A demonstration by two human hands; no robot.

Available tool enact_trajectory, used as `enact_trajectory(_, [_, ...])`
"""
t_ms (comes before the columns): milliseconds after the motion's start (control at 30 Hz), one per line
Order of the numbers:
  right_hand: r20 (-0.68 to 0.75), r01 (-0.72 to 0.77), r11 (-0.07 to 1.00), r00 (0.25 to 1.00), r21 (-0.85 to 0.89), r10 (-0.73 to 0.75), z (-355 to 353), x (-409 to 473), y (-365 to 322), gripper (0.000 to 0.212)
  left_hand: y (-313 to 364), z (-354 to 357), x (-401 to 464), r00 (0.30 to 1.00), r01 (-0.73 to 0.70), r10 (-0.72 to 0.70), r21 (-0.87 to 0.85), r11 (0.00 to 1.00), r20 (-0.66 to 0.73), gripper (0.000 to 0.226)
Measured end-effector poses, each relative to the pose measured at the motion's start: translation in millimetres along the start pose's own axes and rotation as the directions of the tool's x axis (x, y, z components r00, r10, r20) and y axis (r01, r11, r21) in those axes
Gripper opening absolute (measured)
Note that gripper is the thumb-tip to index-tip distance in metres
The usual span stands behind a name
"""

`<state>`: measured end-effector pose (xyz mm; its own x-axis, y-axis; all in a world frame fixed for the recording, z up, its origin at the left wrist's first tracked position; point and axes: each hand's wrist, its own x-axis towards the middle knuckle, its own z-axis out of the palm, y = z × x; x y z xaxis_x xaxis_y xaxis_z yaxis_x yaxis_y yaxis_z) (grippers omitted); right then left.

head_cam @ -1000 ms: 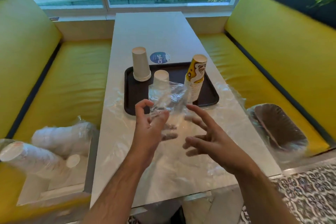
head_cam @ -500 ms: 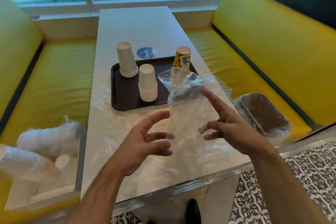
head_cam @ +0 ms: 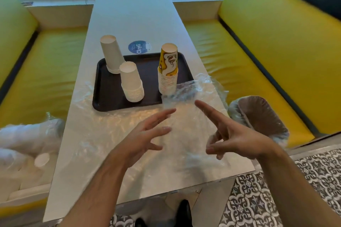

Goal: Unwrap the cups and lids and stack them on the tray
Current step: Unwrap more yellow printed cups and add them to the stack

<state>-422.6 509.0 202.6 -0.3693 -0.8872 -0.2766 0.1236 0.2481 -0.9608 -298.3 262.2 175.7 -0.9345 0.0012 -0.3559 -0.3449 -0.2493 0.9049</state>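
Note:
A dark tray (head_cam: 108,97) on the white table (head_cam: 132,16) carries three upside-down cup stacks: a tall white one (head_cam: 111,54) at the back left, a shorter white one (head_cam: 132,82) in front, and a yellow printed one (head_cam: 168,69) on the right. Clear plastic wrap (head_cam: 191,90) lies crumpled over the tray's right front corner and spreads across the table. My left hand (head_cam: 147,134) and my right hand (head_cam: 232,134) hover above the wrap with fingers spread, holding nothing.
Wrapped white cups and lids (head_cam: 27,140) lie on the left yellow bench. A wrapped stack of brown lids (head_cam: 262,116) sits on the right bench. A round blue sticker (head_cam: 139,47) is behind the tray. Patterned floor tiles (head_cam: 276,199) lie below the table's near edge.
The clear wrap left my fingers and dropped onto the table by the tray's right corner. Both hands opened and drew back toward me.

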Motion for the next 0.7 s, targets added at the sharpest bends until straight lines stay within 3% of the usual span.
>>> enact_trajectory(100, [0.063, -0.006, 0.999, 0.998, 0.031, 0.004, -15, 2, 3, 0.116, -3, 3, 22, 0.999, 0.047, -0.043, -0.152, 0.987, 0.026, 0.048])
enact_trajectory(167, [0.086, -0.011, 0.999, 0.996, 0.041, 0.007, -23, 3, 6, 0.117, -8, 7, 31, 0.999, 0.027, -0.02, -0.257, 0.966, 0.031, 0.056])
enact_trajectory(367, [0.01, -0.125, 0.986, 0.992, -0.108, 0.127, -39, 6, 24, 0.113, -14, 2, 47, 0.99, -0.011, -0.012, -0.163, 0.986, -0.142, 0.086])
enact_trajectory(533, [-0.067, -0.22, 0.956, 0.975, -0.195, 0.211, -42, 11, 49, 0.108, -22, 7, 54, 0.982, 0.017, -0.004, 0.064, 0.998, -0.19, 0.095])
enact_trajectory(600, [-0.104, -0.228, 0.937, 0.973, -0.263, 0.207, -39, 14, 54, 0.106, -29, 9, 60, 0.983, 0.021, 0.023, 0.234, 0.972, -0.184, 0.095])
enact_trajectory(700, [-0.147, -0.289, 0.866, 0.957, -0.408, 0.25, -35, 22, 62, 0.105, -40, 6, 73, 0.988, 0.055, 0.043, 0.608, 0.792, -0.146, 0.105])
